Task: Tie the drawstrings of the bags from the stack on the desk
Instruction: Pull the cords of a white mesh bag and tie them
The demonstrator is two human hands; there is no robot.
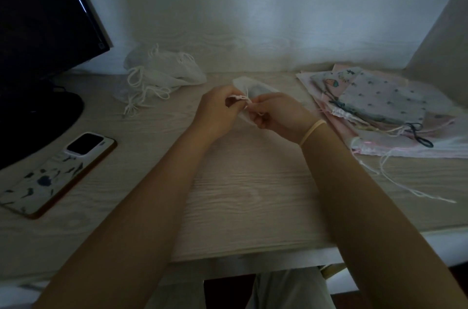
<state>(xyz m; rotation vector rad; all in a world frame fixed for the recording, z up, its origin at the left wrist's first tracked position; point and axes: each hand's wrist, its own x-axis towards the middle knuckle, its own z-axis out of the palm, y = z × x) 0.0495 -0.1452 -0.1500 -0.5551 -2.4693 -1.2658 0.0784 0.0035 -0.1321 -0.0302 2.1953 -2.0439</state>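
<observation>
Over the middle of the pale wood-grain tabletop (pixel 248 182), the left hand (pixel 217 112) and right hand (pixel 276 116) hold a small white cloth bag (pixel 253 89), their fingers pinched tight on its thin drawstring (pixel 240 98). The knot itself is too small and dim to make out. A flat stack of patterned bags (pixel 385 103) lies to the right, a crumpled heap of white bags (pixel 164 73) to the back left, and a phone (pixel 55 172) beside the monitor (pixel 43 12), which is cut off at the edge.

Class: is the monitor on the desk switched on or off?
Off, apparently: the monitor screen is uniformly dark, showing only a thin streak of reflected light.
</observation>
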